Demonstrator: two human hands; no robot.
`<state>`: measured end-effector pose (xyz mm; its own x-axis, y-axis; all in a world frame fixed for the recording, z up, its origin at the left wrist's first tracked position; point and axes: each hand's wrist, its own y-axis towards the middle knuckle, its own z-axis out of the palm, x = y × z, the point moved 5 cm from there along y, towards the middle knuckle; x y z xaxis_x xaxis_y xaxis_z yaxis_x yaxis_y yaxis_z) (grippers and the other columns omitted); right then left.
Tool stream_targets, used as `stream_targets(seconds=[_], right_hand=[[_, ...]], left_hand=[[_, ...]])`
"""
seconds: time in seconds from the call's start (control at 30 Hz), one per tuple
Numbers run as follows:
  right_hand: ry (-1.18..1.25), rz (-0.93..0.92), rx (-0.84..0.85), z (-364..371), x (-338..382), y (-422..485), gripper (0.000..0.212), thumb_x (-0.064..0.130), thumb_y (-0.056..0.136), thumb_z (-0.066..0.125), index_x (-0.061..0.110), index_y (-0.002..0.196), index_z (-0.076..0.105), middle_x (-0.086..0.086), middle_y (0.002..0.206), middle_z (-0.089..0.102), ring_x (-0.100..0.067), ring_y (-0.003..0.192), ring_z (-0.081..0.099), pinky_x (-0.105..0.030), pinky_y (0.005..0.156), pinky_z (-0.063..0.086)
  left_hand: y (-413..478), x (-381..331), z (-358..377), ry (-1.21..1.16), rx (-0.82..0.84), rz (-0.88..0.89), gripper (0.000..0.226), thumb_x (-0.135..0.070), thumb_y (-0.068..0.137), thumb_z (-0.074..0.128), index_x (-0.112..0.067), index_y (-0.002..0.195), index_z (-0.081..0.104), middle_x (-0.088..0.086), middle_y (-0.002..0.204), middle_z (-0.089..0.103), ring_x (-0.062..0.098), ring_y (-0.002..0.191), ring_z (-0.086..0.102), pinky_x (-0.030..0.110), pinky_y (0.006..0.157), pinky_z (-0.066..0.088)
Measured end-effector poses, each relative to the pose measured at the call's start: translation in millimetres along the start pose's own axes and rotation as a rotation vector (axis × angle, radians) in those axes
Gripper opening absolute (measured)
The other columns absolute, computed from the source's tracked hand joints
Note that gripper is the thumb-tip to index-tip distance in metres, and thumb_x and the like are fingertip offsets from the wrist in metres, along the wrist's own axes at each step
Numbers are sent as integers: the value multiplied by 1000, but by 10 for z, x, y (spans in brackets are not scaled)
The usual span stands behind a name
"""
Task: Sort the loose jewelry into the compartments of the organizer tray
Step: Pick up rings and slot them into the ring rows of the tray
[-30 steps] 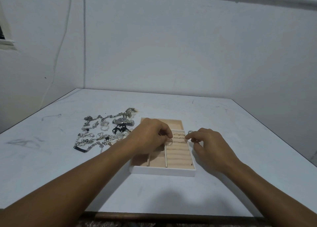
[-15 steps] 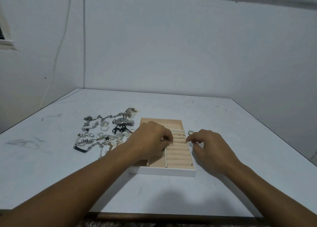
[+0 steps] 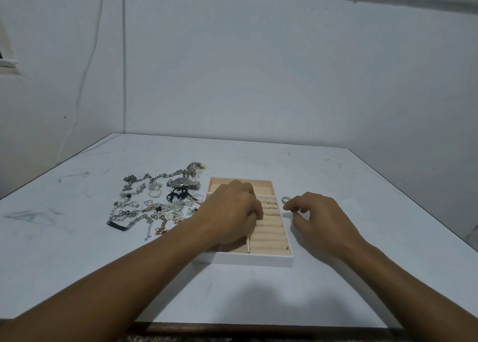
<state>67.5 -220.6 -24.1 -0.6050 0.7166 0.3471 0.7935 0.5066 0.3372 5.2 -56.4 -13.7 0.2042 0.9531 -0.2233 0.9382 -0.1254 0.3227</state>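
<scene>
Hands low over the table. My left hand lies knuckles-up across the organizer tray, fingers curled down onto the ring rolls; I cannot tell if they pinch anything. My right hand sits right of the tray, fingers loosely curled and holding nothing, index tip just beside a silver ring. Loose jewelry is heaped left of the tray.

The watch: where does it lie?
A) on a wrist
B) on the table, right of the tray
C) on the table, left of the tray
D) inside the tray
C: the watch lies among the loose jewelry on the table, left of the tray.
</scene>
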Motion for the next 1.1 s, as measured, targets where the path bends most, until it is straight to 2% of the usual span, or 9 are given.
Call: stream_targets(seconds=[0.13,0.33,0.47,0.53,0.67,0.83,0.93,1.1], right_hand=[[44,84,49,-6,-113,58,30,18,88,54,31,111,69,19,104,59,-7,99,58,-26,83,47],[36,202,117,-131,-308,202,30,26,86,61,32,115,66,9,121,62,-14,110,56,-33,92,46],[30,274,165,-197,-484,276,36,30,88,62,27,124,61,5,129,58,-15,112,54,-27,85,41],[13,310,193,-210,-587,300,40,31,88,64,26,127,59,3,131,57,-14,106,52,-26,83,38],[-24,352,235,-201,-736,354,39,34,86,67,22,123,62,3,114,60,-15,97,52,-25,79,38],[-8,376,230,-179,-807,448,20,26,87,61,24,105,69,3,107,68,-17,95,60,-25,77,44],[-29,387,217,-149,-840,521,6,31,86,62,29,90,67,3,101,71,-17,91,64,-28,77,50],[-64,416,189,-76,-863,576,8,32,81,63,26,78,68,5,86,71,-15,80,66,-31,75,57]], left_hand=[[126,-35,-17,-72,4,-25,25,-22,89,52,-26,103,72,-3,103,61,16,105,50,34,91,41],[485,-120,57,-75,28,-47,28,-33,89,53,-25,111,68,1,109,62,21,105,52,38,92,42],[689,-163,214,-18,82,-47,29,-43,90,53,-28,113,64,1,117,59,22,112,48,40,96,38],[767,-189,303,4,108,-43,29,-42,91,52,-29,113,63,0,121,57,22,116,45,39,96,36],[925,-259,414,19,155,-54,30,-41,90,53,-29,115,63,2,126,53,24,123,38,40,96,30],[1080,-384,537,49,195,-49,30,-42,89,54,-31,116,63,3,125,53,26,124,35,41,96,28],[1133,-432,617,79,230,-59,29,-41,90,55,-32,117,63,5,124,52,28,124,33,43,96,28],[1193,-396,649,78,224,-111,24,-39,90,59,-30,112,64,7,121,48,31,124,32,48,97,27]])
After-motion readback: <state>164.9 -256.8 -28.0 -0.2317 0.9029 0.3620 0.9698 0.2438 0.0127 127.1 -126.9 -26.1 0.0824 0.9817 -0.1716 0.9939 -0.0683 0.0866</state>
